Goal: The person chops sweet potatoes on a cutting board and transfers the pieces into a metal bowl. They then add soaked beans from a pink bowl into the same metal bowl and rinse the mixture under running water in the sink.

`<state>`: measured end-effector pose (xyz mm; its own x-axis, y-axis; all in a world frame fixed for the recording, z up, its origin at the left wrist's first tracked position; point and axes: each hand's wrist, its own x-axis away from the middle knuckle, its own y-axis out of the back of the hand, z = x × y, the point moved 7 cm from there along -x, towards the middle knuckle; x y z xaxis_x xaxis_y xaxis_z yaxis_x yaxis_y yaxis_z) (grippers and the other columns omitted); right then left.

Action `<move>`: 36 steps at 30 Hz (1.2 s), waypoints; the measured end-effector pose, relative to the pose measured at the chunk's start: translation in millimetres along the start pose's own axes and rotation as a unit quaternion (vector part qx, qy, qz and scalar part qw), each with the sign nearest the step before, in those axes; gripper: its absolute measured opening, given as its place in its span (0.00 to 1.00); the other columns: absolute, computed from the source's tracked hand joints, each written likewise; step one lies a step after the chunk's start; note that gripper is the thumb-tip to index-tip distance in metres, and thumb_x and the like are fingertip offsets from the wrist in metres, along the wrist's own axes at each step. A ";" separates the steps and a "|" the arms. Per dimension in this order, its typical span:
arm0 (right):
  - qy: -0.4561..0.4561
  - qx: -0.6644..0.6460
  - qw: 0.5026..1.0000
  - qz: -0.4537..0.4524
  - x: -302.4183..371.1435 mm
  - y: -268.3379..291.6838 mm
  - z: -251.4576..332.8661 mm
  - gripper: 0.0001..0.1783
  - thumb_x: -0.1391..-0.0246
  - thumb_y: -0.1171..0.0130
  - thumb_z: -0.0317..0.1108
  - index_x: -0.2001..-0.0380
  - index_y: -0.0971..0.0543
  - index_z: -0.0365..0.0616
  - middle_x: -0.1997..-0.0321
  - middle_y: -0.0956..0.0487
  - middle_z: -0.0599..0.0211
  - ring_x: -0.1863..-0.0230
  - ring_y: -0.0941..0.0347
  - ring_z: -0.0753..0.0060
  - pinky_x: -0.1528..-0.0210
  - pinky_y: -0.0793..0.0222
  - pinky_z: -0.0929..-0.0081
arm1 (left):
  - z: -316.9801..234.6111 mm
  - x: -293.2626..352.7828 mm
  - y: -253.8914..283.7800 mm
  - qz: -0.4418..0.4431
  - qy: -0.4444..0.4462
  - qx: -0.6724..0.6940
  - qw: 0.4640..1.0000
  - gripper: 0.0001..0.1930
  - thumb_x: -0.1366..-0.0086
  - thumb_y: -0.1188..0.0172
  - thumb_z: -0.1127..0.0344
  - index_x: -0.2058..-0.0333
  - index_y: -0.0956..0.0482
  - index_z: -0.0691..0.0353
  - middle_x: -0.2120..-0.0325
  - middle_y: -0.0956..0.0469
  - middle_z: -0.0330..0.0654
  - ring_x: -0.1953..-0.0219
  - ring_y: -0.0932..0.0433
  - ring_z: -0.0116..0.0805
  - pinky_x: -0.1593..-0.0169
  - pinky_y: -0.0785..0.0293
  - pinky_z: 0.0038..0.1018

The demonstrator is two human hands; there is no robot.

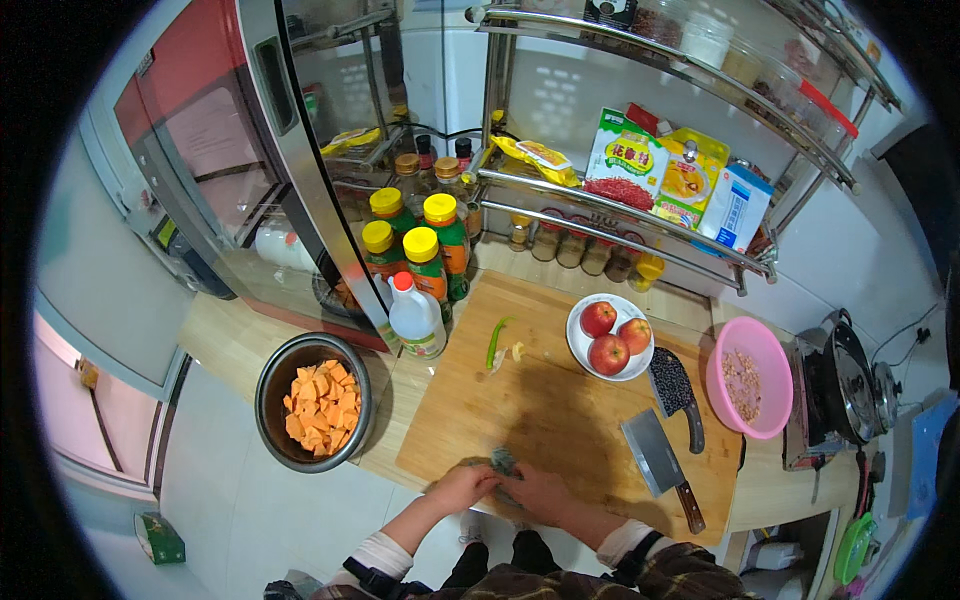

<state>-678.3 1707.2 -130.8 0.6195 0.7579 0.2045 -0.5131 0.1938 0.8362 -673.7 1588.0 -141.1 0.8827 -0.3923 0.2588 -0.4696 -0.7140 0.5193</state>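
Close together at the near edge of a wooden chopping board (480, 400), my left hand (465, 487) and my right hand (538, 494) are both closed on a small grey-green crumpled, cloth-like piece (502, 460). My fingers cover its lower part. Farther up the board lie a green chili pepper (494, 343) and some small pale scraps (517, 351). Right of them, a white plate (573, 352) carries red apples (609, 355). A cleaver (652, 455) with a wooden handle lies to my right, below a black speckled knife (673, 382).
A metal bowl (262, 425) of orange chunks (322, 405) stands left of the board. Behind it are a white jug (416, 322) and yellow-capped bottles (424, 262). Right stand a pink basin (778, 408) and a lidded pan (852, 380). A metal rack (610, 218) holds packets above.
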 end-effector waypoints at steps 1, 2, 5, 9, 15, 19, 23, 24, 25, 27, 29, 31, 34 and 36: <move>-0.071 -0.031 0.997 -0.008 11.3 3.9 -18.2 0.22 0.50 0.53 0.35 0.48 0.34 0.57 0.63 0.33 0.55 0.64 0.30 0.51 0.65 0.32 0.58 | -3.7 -6.3 -9.1 0.009 0.006 0.062 0.998 0.11 0.41 0.49 0.63 0.64 0.27 0.64 0.69 0.25 0.48 0.67 0.26 0.45 0.63 0.30 0.32; -0.126 -0.056 0.990 -0.024 21.4 8.8 -35.4 0.22 0.50 0.52 0.36 0.49 0.34 0.56 0.63 0.32 0.56 0.63 0.30 0.51 0.65 0.32 0.58 | -9.9 -14.6 -18.1 0.027 -0.014 0.028 0.999 0.12 0.41 0.49 0.64 0.61 0.28 0.63 0.69 0.25 0.48 0.66 0.26 0.46 0.62 0.30 0.33; -0.181 -0.038 0.976 -0.118 43.8 27.7 -64.7 0.24 0.52 0.48 0.39 0.49 0.33 0.53 0.59 0.32 0.55 0.60 0.31 0.50 0.63 0.31 0.59 | -25.2 -33.8 -32.4 0.034 -0.059 -0.029 0.997 0.16 0.42 0.49 0.64 0.55 0.31 0.60 0.67 0.25 0.50 0.64 0.27 0.49 0.60 0.31 0.37; -0.155 -0.030 0.977 -0.146 50.3 19.6 -51.0 0.27 0.54 0.45 0.40 0.49 0.33 0.50 0.53 0.33 0.53 0.58 0.32 0.48 0.59 0.32 0.59 | -47.8 -41.2 -26.3 -0.044 -0.105 -0.021 0.993 0.20 0.43 0.48 0.63 0.51 0.35 0.58 0.64 0.28 0.54 0.61 0.29 0.52 0.59 0.32 0.41; -0.179 -0.230 0.921 -0.257 69.5 19.0 -54.2 0.23 0.52 0.46 0.43 0.55 0.31 0.42 0.54 0.33 0.50 0.62 0.32 0.46 0.61 0.34 0.60 | -51.8 -45.2 -27.6 0.053 -0.053 -0.241 0.968 0.14 0.43 0.49 0.63 0.57 0.30 0.58 0.62 0.30 0.56 0.59 0.31 0.53 0.58 0.32 0.41; -0.269 -0.165 0.948 -0.040 75.3 -9.1 -63.7 0.23 0.48 0.51 0.47 0.53 0.34 0.44 0.59 0.27 0.58 0.62 0.30 0.49 0.63 0.34 0.58 | -56.9 -51.6 -36.6 0.069 -0.144 -0.237 0.958 0.14 0.42 0.49 0.60 0.60 0.29 0.60 0.63 0.29 0.55 0.60 0.30 0.49 0.57 0.32 0.38; -0.284 -0.676 0.647 -0.211 88.9 -18.6 -61.8 0.18 0.43 0.57 0.50 0.59 0.32 0.48 0.65 0.28 0.70 0.69 0.30 0.72 0.66 0.32 0.68 | -40.3 -61.4 -63.4 0.051 0.020 0.318 0.947 0.15 0.40 0.51 0.59 0.60 0.30 0.65 0.67 0.28 0.52 0.63 0.30 0.48 0.58 0.33 0.34; -0.265 -0.749 0.568 -0.213 89.3 -22.7 -56.2 0.18 0.43 0.59 0.50 0.60 0.31 0.49 0.66 0.28 0.71 0.69 0.31 0.74 0.66 0.32 0.69 | -47.1 -61.5 -74.8 0.054 0.003 0.319 0.946 0.16 0.39 0.52 0.59 0.61 0.31 0.66 0.68 0.28 0.52 0.64 0.30 0.48 0.59 0.33 0.34; -0.198 -0.823 0.490 -0.209 84.5 -21.4 -47.7 0.18 0.42 0.61 0.50 0.61 0.31 0.50 0.67 0.29 0.72 0.69 0.32 0.76 0.65 0.32 0.69 | -49.6 -62.7 -86.1 0.062 0.028 0.330 0.942 0.16 0.39 0.53 0.59 0.61 0.31 0.67 0.69 0.28 0.51 0.64 0.30 0.48 0.60 0.32 0.34; -0.224 -0.639 0.641 -0.361 95.0 -1.6 -57.2 0.18 0.42 0.62 0.50 0.62 0.30 0.49 0.67 0.29 0.71 0.69 0.32 0.76 0.65 0.33 0.71 | -88.4 -51.3 -84.8 0.004 -0.179 0.130 0.975 0.17 0.38 0.54 0.58 0.59 0.32 0.67 0.68 0.28 0.52 0.64 0.29 0.46 0.62 0.32 0.34; -0.306 -0.476 0.708 -0.423 113.7 10.1 -59.4 0.19 0.42 0.63 0.48 0.66 0.30 0.43 0.69 0.29 0.62 0.68 0.32 0.68 0.65 0.36 0.69 | -114.1 -48.1 -89.6 -0.012 -0.214 0.106 0.971 0.16 0.37 0.54 0.58 0.61 0.32 0.66 0.70 0.28 0.47 0.67 0.30 0.39 0.65 0.32 0.33; -0.336 -0.419 0.699 -0.472 133.9 22.5 -57.3 0.19 0.42 0.62 0.45 0.66 0.31 0.38 0.68 0.30 0.49 0.65 0.32 0.57 0.64 0.38 0.64 | -122.2 -57.8 -101.7 0.026 -0.074 0.262 0.962 0.15 0.36 0.54 0.58 0.66 0.29 0.65 0.75 0.28 0.38 0.74 0.33 0.27 0.69 0.33 0.29; -0.313 -0.354 0.751 -0.462 154.1 52.7 -49.8 0.20 0.42 0.60 0.44 0.66 0.31 0.34 0.69 0.31 0.40 0.65 0.31 0.49 0.64 0.39 0.60 | -150.9 -60.6 -98.0 0.005 -0.075 0.204 0.976 0.17 0.36 0.55 0.56 0.72 0.27 0.66 0.80 0.29 0.36 0.77 0.34 0.26 0.72 0.34 0.27; -0.300 -0.327 0.798 -0.407 165.7 67.7 -47.9 0.22 0.43 0.59 0.46 0.66 0.31 0.34 0.69 0.30 0.41 0.66 0.31 0.48 0.64 0.38 0.60 | -152.7 -70.0 -112.6 0.090 0.020 0.223 0.971 0.18 0.36 0.55 0.57 0.74 0.27 0.66 0.83 0.29 0.35 0.78 0.34 0.25 0.72 0.34 0.26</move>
<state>-638.9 1875.7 -64.7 0.9781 -0.1822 0.1001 0.1261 0.9028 0.4111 -679.7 1784.4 -93.4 0.7814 -0.5181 0.3480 -0.5704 -0.8190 0.0615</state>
